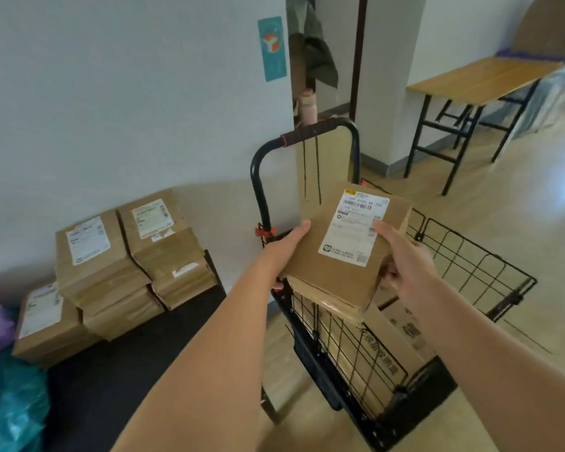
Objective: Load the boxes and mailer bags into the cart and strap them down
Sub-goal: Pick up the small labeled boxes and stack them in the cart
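Observation:
A brown cardboard box with a white shipping label (346,243) is held over the black wire cart (470,256). My left hand (286,247) grips its left edge and my right hand (402,265) grips its right side, thumb on the label. Below it, more brown boxes (395,340) stand inside the cart. The cart's black handle (307,132) rises behind the box. On a black bench at the left sit several more labelled boxes (118,256). Purple and teal mailer bags (0,363) lie at the far left edge.
A white wall stands behind the bench (137,360). A wooden folding table with black legs (477,79) stands at the back right on the light wood floor (519,203). A doorway with a pink bottle (305,106) lies behind the cart handle.

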Motion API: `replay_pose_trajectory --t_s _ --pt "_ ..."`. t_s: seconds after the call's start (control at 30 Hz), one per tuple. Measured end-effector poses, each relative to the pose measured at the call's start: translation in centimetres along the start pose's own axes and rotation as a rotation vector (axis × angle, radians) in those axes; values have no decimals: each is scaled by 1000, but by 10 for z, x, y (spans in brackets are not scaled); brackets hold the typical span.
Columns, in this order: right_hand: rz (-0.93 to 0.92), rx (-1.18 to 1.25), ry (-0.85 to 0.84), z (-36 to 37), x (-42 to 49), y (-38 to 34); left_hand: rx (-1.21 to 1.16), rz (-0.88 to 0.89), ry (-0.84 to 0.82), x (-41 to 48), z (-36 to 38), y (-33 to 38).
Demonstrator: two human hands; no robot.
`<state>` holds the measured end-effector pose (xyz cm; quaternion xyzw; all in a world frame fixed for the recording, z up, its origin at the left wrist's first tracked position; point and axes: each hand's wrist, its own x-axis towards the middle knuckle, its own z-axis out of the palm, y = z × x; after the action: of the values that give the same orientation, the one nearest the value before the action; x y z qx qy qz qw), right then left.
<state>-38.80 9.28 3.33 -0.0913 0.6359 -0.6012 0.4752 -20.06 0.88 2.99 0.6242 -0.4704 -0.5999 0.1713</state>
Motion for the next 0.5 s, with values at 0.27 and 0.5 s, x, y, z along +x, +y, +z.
replay_pose_trajectory --t_s 0.27,0.5 --pt "69 92 173 -65 38 2 -267 -25 -39 29 99 -16" --pt "101 149 218 -89 92 -1 -359 -165 -225 75 152 -23"
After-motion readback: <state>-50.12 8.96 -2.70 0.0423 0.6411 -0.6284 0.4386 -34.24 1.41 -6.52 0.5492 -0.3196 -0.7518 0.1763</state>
